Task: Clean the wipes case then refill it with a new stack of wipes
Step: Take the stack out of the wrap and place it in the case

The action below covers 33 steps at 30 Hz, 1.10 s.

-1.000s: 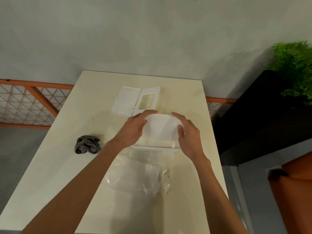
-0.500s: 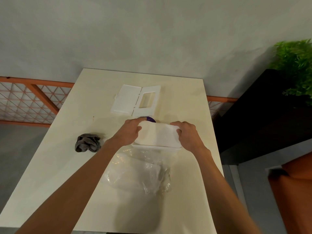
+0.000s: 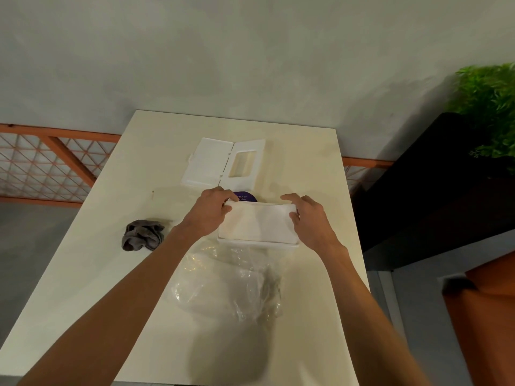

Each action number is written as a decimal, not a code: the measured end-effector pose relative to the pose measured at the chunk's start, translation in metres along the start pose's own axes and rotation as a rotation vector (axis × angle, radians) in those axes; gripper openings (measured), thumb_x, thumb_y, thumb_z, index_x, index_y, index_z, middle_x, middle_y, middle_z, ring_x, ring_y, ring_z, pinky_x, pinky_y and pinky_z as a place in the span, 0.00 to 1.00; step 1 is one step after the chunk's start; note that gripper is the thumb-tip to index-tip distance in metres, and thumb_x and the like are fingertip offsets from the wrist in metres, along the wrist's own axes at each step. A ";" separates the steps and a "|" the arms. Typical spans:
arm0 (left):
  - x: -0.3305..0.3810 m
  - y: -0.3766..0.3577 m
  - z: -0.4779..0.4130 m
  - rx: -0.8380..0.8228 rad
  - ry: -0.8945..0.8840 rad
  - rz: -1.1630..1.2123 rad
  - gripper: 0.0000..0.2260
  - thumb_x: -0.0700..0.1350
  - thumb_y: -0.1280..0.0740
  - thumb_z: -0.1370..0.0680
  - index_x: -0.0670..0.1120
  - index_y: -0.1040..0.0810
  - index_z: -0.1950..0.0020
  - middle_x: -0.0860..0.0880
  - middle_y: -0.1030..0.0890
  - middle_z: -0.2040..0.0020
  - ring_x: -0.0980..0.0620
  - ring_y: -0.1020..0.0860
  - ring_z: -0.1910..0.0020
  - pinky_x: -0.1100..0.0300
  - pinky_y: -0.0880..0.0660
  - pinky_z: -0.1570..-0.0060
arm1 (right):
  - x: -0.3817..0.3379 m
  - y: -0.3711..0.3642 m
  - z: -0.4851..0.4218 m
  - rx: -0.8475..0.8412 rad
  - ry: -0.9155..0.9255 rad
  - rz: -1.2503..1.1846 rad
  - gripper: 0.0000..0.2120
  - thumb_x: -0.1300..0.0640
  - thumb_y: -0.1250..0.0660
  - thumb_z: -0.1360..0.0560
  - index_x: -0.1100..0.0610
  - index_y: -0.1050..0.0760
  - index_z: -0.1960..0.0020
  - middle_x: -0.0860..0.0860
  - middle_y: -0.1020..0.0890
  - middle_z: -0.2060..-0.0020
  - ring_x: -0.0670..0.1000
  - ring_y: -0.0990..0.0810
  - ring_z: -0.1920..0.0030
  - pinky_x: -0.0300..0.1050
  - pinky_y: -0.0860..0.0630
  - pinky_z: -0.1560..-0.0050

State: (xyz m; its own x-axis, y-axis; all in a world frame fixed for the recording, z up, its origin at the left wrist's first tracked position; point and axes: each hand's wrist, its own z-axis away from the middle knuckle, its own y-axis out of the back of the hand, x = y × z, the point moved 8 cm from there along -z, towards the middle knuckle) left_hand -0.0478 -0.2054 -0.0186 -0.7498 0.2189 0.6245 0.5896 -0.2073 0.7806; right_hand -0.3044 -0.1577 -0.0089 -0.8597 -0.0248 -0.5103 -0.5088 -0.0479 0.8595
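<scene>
Cream tabletop point(image 3: 111, 260) bore the wipes case point(image 3: 278, 244); left hand point(image 3: 211, 210) and right hand point(image 3: 309, 218) each had a closed grip on the wipes stack point(image 3: 259, 222).

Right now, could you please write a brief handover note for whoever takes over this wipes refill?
The left hand grips the left end of the stack of wipes; the right hand grips its right end.
The stack rests in the case base. The case lid lies open beyond it, with the grey cloth to the left and the clear wrapper nearer the person.
Done: the stack is unwrapped and in the base. Cleaning seems finished, as the cloth is set aside.
Left: press the stack flat, fit the lid, shut it.
</scene>
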 end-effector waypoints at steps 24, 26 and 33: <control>-0.001 -0.011 0.017 -0.171 -0.133 -0.454 0.24 0.60 0.28 0.22 0.57 0.25 0.28 0.58 0.24 0.32 0.51 0.32 0.33 0.54 0.33 0.37 | -0.004 -0.010 0.013 -0.230 0.008 0.389 0.29 0.42 0.27 0.22 0.41 0.31 0.23 0.44 0.25 0.28 0.56 0.33 0.33 0.54 0.35 0.34; 0.004 -0.009 0.015 -0.214 -0.123 -0.492 0.25 0.59 0.27 0.23 0.58 0.26 0.27 0.58 0.24 0.31 0.51 0.33 0.32 0.54 0.33 0.37 | -0.006 -0.011 0.011 -0.254 -0.002 0.422 0.30 0.43 0.26 0.23 0.41 0.32 0.23 0.45 0.25 0.28 0.57 0.33 0.33 0.54 0.35 0.34; 0.019 -0.008 0.007 -0.318 -0.042 -0.711 0.26 0.48 0.23 0.27 0.56 0.28 0.32 0.55 0.24 0.35 0.48 0.31 0.33 0.55 0.32 0.41 | -0.021 -0.008 0.006 -0.248 0.027 0.629 0.33 0.48 0.24 0.24 0.34 0.37 0.26 0.48 0.23 0.35 0.57 0.30 0.35 0.53 0.35 0.40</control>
State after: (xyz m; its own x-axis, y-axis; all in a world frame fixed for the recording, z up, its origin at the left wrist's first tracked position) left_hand -0.0644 -0.1926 -0.0132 -0.8998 0.4360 -0.0177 -0.1475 -0.2656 0.9527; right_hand -0.2830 -0.1511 -0.0047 -0.9856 -0.1479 0.0818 0.1165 -0.2439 0.9628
